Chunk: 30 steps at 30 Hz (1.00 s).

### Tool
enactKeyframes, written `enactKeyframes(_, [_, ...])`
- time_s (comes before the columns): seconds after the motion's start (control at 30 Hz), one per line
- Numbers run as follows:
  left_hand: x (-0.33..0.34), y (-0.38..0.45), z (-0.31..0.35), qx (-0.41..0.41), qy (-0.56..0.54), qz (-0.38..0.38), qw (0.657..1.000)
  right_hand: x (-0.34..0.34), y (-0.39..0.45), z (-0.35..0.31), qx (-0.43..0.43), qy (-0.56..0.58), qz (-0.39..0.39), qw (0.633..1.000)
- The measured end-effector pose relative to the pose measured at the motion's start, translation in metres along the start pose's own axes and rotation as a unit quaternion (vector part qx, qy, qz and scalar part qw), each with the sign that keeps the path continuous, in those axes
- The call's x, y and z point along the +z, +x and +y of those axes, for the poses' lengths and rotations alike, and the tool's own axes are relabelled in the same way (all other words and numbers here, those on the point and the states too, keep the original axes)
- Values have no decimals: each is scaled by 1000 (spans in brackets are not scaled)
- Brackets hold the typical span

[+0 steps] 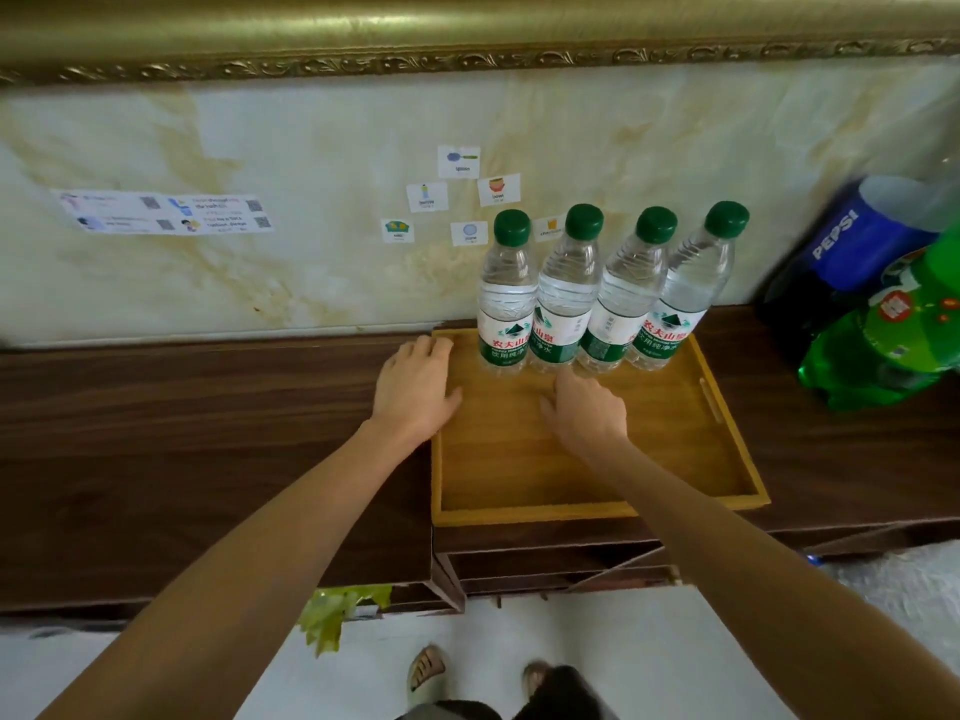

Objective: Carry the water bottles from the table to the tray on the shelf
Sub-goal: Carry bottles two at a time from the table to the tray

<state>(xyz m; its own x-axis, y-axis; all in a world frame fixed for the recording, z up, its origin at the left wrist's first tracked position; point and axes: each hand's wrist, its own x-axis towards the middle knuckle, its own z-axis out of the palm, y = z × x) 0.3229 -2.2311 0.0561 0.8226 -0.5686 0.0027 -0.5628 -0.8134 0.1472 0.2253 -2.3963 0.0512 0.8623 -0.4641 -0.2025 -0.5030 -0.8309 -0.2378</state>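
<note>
Several clear water bottles [571, 298] with green caps and green-and-white labels stand upright in a row along the far edge of a wooden tray [597, 491]. The tray lies on a dark wooden shelf [208, 433] against the marble wall. My left hand [415, 392] rests on the tray's left rim, fingers relaxed, holding nothing. My right hand [587, 413] hovers over the tray floor just in front of the bottles, fingers loosely bent and empty. Neither hand grips a bottle.
A large Pepsi bottle [841, 252] and a green soda bottle [893, 345] lean at the shelf's right end. Small picture stickers [457, 163] are on the wall behind. Below lie the shelf's front edge, a white floor and my sandalled feet [426, 672].
</note>
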Motion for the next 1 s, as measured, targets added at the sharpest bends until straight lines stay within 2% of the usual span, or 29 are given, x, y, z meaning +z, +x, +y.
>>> enactKeyframes(0.13, [-22, -44, -26, -92, 59, -35, 993, -13, -6, -34, -177, -24, 16, 984])
enactKeyframes(0.23, [-36, -100, -47, -232, 61, -43, 970, -14, -18, -79, -325, -39, 8, 945])
enactKeyframes(0.37, [-42, -211, -62, -380, 90, -44, 919, 7, -67, -141, -466, -87, -38, 880])
enactKeyframes(0.53, [-48, -378, -55, -558, 96, -39, 824, 53, -165, -209, -605, -148, -88, 778])
enactKeyframes(0.67, [-54, -519, -34, -666, 105, -29, 738, 85, -276, -262, -687, -167, -89, 702])
enactKeyframes(0.83, [-59, -686, 4, -763, 97, -21, 639, 120, -452, -304, -789, -165, -84, 586])
enactKeyframes(1.0, [-52, -839, 38, -816, 72, -50, 571, 153, -622, -313, -836, -167, -94, 513])
